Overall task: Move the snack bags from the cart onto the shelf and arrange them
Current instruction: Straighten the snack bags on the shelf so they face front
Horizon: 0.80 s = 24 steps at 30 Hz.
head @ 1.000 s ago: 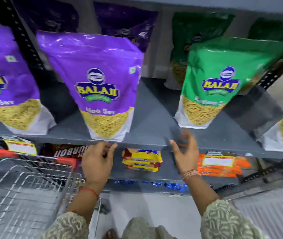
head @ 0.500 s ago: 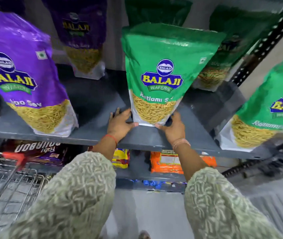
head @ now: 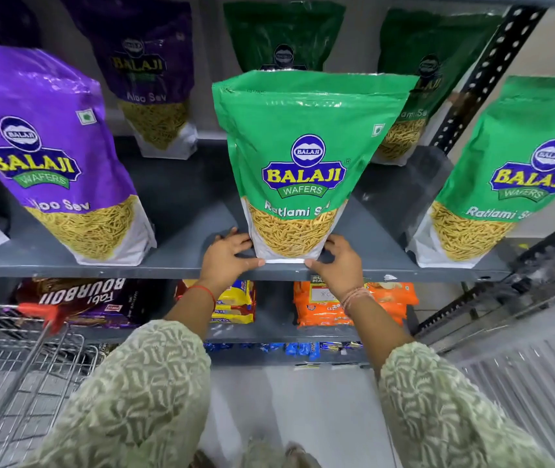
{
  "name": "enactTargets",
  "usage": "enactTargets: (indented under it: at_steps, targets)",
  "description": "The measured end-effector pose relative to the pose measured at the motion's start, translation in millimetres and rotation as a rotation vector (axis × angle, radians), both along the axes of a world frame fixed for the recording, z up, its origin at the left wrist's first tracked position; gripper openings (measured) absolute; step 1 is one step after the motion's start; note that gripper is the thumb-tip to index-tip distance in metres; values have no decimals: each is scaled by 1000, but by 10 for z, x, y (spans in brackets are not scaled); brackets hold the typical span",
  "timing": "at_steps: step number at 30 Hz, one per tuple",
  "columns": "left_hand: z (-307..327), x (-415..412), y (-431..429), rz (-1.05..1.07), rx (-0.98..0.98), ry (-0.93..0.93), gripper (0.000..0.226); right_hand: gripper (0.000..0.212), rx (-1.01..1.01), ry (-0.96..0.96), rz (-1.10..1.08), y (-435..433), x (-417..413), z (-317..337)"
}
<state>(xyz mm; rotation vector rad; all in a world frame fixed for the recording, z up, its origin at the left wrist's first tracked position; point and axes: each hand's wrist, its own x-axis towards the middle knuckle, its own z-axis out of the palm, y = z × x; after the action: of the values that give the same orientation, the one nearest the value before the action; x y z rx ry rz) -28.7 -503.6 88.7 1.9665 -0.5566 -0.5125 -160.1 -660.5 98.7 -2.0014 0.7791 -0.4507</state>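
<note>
A green Ratlami Sev bag (head: 306, 157) stands upright at the front of the grey shelf (head: 181, 268). My left hand (head: 227, 256) grips its lower left corner and my right hand (head: 338, 261) its lower right corner, thumbs along the bottom seam. A purple Aloo Sev bag (head: 50, 157) stands to the left and another green bag (head: 512, 177) to the right. More purple and green bags stand in the back row. The wire cart (head: 23, 359) with a red handle is at lower left; no bags show in it.
A perforated black upright (head: 485, 79) bounds the shelf at the right. The lower shelf holds a Bourbon biscuit pack (head: 80, 298), yellow packs (head: 235, 302) and orange packs (head: 323, 305). A ribbed metal panel (head: 539, 383) lies at lower right.
My hands rose from below the shelf edge and closed on the base of the middle green bag. The view shifted right and nearer, and the bag now sits closer to the front edge.
</note>
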Motion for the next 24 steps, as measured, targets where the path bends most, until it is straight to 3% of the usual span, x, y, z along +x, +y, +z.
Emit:
enactTargets:
  at_steps: [5,10,24]
  targets:
    - [10,11,5,15,14,30,67,50,78,12,-9,-27,1,13]
    - [-8,13,11,29,6,43,68,41,29,5,7,-9,-16,-28]
    - [-30,19,60,18,3,15,69,46,75,-34,-24,33,-80,-79]
